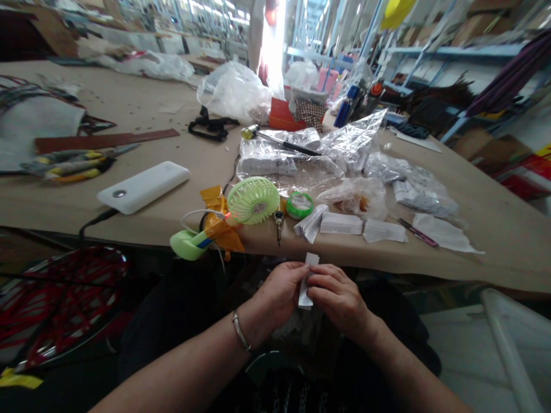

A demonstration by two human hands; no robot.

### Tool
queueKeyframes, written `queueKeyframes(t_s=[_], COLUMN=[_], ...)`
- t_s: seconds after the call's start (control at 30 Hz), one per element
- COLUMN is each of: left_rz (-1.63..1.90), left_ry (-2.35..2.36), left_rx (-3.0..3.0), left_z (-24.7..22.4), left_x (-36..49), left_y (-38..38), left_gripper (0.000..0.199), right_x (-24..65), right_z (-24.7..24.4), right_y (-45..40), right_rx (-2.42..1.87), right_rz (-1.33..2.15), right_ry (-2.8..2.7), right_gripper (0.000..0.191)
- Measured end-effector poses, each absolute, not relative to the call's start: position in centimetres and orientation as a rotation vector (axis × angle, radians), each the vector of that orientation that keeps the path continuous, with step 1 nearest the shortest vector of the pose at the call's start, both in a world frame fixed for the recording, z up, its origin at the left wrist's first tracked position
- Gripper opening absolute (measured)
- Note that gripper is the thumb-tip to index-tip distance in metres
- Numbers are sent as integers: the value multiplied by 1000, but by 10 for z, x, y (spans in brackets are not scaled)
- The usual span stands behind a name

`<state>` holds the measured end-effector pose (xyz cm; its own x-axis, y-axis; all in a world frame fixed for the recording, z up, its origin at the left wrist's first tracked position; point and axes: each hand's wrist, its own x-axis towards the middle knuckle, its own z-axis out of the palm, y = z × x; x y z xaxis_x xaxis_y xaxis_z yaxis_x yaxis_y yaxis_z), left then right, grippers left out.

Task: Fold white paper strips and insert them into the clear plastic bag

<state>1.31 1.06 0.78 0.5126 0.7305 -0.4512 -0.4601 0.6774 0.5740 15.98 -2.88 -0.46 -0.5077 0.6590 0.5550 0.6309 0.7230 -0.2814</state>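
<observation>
My left hand [280, 292] and my right hand [340, 298] meet just below the table's front edge. Between them is a narrow white strip [306, 297], upright, with its top end sticking out above the fingers. Both hands have their fingers closed on it, the left from one side and the right from the other. On the table edge above them lie a fanned stack of white labels [310, 223], a neat stack [341, 223] and another small pile [384, 232]. A thin pointed tool [279, 223] rests left of these, beside a green round container [299, 205].
A green fan [253, 201] is fixed with orange tape at the edge. Further left are a white power bank [144, 187] and pliers [81, 164]. Behind the labels are clear plastic bags [288, 163] and a hammer [284, 141]. Tweezers [418, 233] lie to the right.
</observation>
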Motion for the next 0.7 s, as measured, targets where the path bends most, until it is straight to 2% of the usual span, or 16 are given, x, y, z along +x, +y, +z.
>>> queueKeyframes(t_s=[0.1,0.2,0.4,0.5,0.7], left_rz=[720,687,597,587,592], left_ry=[757,850,960,950,972], left_rx=[424,419,474,481,493], left_z=[5,4,13,16,13], left_x=[14,13,11,12,12], left_y=[10,11,11,10,9], left_gripper=[12,8,8,9,9], right_x=[159,172,239,263,272], right_z=[-3,2,1,-6,1], right_y=[-31,-29,-17,-17,-19], right_rx=[-983,-1073,-1804,-1942,-1687], right_rz=[50,-21,-474,-508,-389], right_ry=[-2273,-2227,-1846,-1913,-1838], right_gripper=[16,26,54,43,16])
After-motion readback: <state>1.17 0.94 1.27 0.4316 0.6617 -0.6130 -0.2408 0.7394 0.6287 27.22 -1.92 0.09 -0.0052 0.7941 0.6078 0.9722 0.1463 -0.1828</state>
